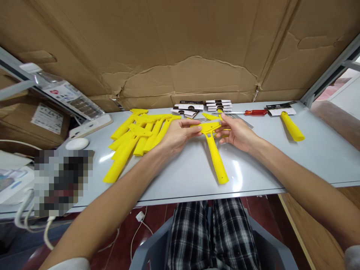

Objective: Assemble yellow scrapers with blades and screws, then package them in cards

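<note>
A yellow scraper is held a little above the table, its long handle slanting down toward me. My left hand pinches the left end of its wide head between thumb and fingers. At the head's right end, my right hand is closed with thumb and fingertips on the edge. A thin pale strip that looks like a blade lies along the top of the head. Part of another yellow scraper shows behind, partly covered by my hands. Several yellow scraper handles lie piled to the left.
Packaged cards and another card stack sit at the back. A red-handled screwdriver lies behind my right hand. Farther right is a carded scraper. A power strip, white mouse and plastic bottle are left.
</note>
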`<state>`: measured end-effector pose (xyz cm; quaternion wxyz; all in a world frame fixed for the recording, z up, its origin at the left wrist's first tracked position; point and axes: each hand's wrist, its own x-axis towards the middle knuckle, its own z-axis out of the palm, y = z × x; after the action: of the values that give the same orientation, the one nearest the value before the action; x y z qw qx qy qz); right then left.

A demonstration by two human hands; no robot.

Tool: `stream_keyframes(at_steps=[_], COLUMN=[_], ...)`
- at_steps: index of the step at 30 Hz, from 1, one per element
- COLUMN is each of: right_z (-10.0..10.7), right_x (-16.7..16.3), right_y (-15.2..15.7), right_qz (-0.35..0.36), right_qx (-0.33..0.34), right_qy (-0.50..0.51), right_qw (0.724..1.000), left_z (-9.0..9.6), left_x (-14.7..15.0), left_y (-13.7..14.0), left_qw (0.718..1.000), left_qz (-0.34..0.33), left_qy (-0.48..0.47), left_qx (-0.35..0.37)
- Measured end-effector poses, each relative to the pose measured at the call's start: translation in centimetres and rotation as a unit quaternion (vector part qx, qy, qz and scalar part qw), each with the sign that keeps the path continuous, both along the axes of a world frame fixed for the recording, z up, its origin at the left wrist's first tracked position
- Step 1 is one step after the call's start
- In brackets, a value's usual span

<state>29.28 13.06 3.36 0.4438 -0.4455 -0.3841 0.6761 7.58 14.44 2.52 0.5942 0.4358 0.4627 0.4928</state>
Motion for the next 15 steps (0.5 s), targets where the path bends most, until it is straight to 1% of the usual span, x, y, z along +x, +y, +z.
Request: stream_keyframes(at_steps=[7, 11, 15], right_z=[-0.64, -0.65, -0.39], right_x=[0.25, 0.34, 0.27], right_y=[0.28, 0.22, 0.09], right_qz=[0.023, 0.020, 0.013], right_qx=[0.023, 0.034, 0.040], right_qy=[-0.034, -0.044, -0.046], right_qw=[0.999, 0.998, 0.998], left_z=[-0.15, -0.14, 0.32], left_x=[-0.10, -0.13, 0.16], left_y=[-0.07, -0.09, -0.22], left_qw=[0.999, 0.999, 1.000], left_qz=[-0.010, -0.025, -0.025], left_qy=[0.043, 0.023, -0.011], left_qx=[0.028, 0.030, 0.000])
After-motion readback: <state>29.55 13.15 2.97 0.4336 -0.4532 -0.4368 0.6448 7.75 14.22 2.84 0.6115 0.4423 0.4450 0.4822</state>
